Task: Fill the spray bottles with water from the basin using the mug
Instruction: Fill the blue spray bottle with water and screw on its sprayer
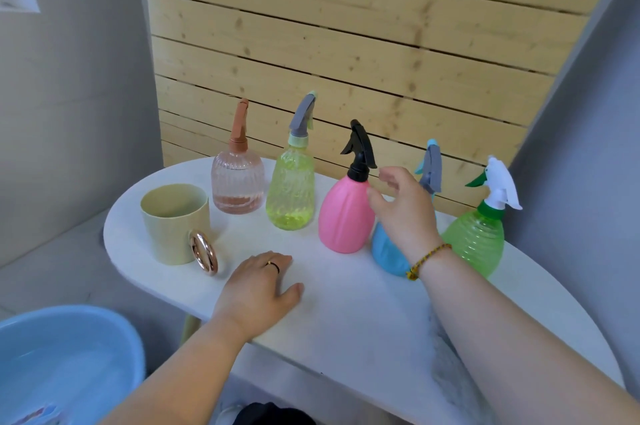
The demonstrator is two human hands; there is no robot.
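Note:
Several spray bottles stand in a row on the white oval table: a clear pink ribbed one, a yellow-green one, an opaque pink one with a black trigger, a blue one partly hidden behind my right wrist, and a green one with a white trigger. A beige mug with a rose-gold ring handle stands at the left end. My left hand rests flat on the table. My right hand hovers with loosely spread fingers beside the pink bottle's neck, holding nothing.
A light blue basin holding water sits low at the bottom left, beside the table. A wooden slat wall rises right behind the bottles, and grey walls flank it on both sides.

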